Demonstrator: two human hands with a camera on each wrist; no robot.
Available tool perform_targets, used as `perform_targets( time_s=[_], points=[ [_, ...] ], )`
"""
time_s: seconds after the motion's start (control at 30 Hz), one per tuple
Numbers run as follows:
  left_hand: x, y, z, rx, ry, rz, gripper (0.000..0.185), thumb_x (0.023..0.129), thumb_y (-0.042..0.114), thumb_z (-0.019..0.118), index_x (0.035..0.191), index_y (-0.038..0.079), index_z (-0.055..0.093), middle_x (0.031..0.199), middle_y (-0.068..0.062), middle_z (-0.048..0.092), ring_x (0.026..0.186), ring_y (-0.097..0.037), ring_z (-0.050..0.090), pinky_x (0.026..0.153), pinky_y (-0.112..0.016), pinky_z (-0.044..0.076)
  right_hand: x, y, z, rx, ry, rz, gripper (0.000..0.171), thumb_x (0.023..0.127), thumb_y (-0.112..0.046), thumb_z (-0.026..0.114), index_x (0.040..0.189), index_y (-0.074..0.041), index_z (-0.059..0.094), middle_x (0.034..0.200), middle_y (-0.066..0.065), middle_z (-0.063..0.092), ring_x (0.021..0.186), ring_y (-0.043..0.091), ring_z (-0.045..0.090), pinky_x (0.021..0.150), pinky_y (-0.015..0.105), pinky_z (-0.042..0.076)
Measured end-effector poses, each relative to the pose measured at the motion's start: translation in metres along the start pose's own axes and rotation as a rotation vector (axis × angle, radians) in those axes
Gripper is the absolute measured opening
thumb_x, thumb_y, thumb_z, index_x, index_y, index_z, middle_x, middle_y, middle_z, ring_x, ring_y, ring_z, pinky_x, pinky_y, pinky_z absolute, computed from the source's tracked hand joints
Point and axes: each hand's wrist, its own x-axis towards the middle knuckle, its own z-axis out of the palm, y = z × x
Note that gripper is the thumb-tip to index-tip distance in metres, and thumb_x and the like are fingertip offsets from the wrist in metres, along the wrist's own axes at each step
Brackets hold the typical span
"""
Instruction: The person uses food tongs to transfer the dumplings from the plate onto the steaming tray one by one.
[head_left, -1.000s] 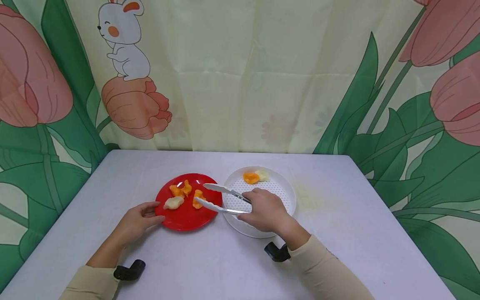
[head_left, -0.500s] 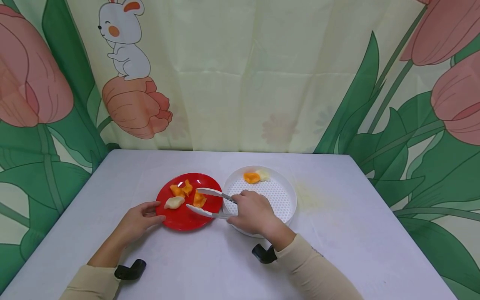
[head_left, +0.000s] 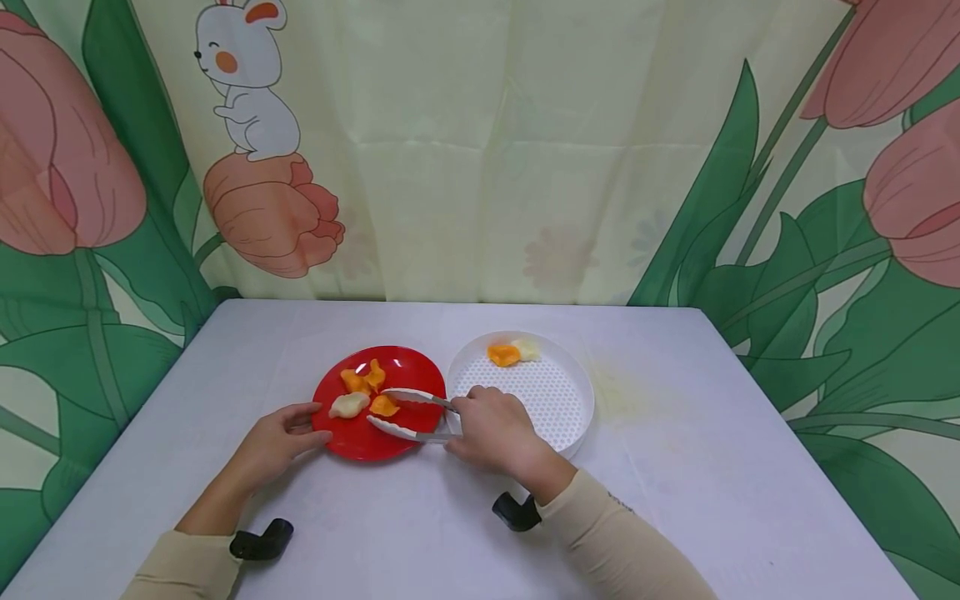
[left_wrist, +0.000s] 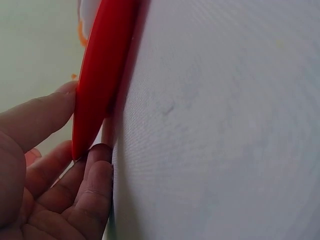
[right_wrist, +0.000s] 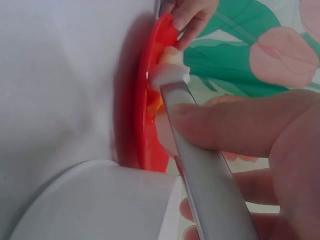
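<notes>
Plate (head_left: 397, 442) left of tray (head_left: 577, 400), touching; tongs (head_left: 408, 414) over plate.

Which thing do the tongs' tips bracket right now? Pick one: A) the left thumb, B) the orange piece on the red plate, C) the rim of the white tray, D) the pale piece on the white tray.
B: the tongs straddle an orange piece on the red plate.

White-tipped metal tongs (head_left: 408, 414) lie nearly flat over the red plate (head_left: 360, 446), their arms spread either side of an orange food piece (head_left: 384, 406), apparently closing on it, beside a pale piece (head_left: 348, 406).
</notes>
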Motion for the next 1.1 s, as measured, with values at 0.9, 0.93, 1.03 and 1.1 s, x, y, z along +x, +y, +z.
perform_targets(
  time_s=[0.9, 0.93, 1.03, 1.1],
  points=[
    [-0.005, 0.004, 0.000, 0.004, -0.005, -0.005, 0.082, 0.071, 0.039, 0.073, 0.135, 0.007, 0.035, 0.128, -0.023, 0.040, 0.112, -0.039, 0.041, 0.070, -0.036, 0.052, -0.019, 0.033, -0.014, 0.080, 0.182, 0.038, 0.047, 0.076, -0.043, 0.066, 0.116, -0.018, 0.059, 0.096, -0.004, 0.059, 0.082, 0.011, 0.050, 0.064, 0.027, 0.044],
    [-0.005, 0.004, 0.000, 0.002, -0.006, -0.005, 0.082, 0.070, 0.039, 0.073, 0.135, 0.007, 0.035, 0.128, -0.023, 0.040, 0.112, -0.039, 0.040, 0.070, -0.036, 0.052, -0.020, 0.035, -0.015, 0.084, 0.189, 0.047, 0.047, 0.076, -0.043, 0.065, 0.116, -0.018, 0.059, 0.097, -0.004, 0.060, 0.083, 0.012, 0.051, 0.065, 0.027, 0.044],
    [-0.005, 0.003, 0.000, 0.003, -0.006, -0.002, 0.082, 0.070, 0.039, 0.073, 0.135, 0.007, 0.035, 0.128, -0.023, 0.040, 0.112, -0.039, 0.040, 0.070, -0.036, 0.052, -0.022, 0.042, -0.016, 0.091, 0.208, 0.075, 0.047, 0.076, -0.044, 0.065, 0.116, -0.019, 0.060, 0.102, -0.003, 0.060, 0.089, 0.014, 0.053, 0.069, 0.031, 0.046],
    [-0.004, 0.003, 0.000, 0.005, -0.005, 0.000, 0.082, 0.070, 0.040, 0.073, 0.135, 0.007, 0.035, 0.128, -0.023, 0.040, 0.112, -0.039, 0.040, 0.070, -0.036, 0.052, -0.023, 0.047, -0.017, 0.100, 0.220, 0.094, 0.047, 0.076, -0.043, 0.065, 0.116, -0.018, 0.060, 0.104, -0.002, 0.061, 0.091, 0.016, 0.053, 0.072, 0.032, 0.046]
  ],
)
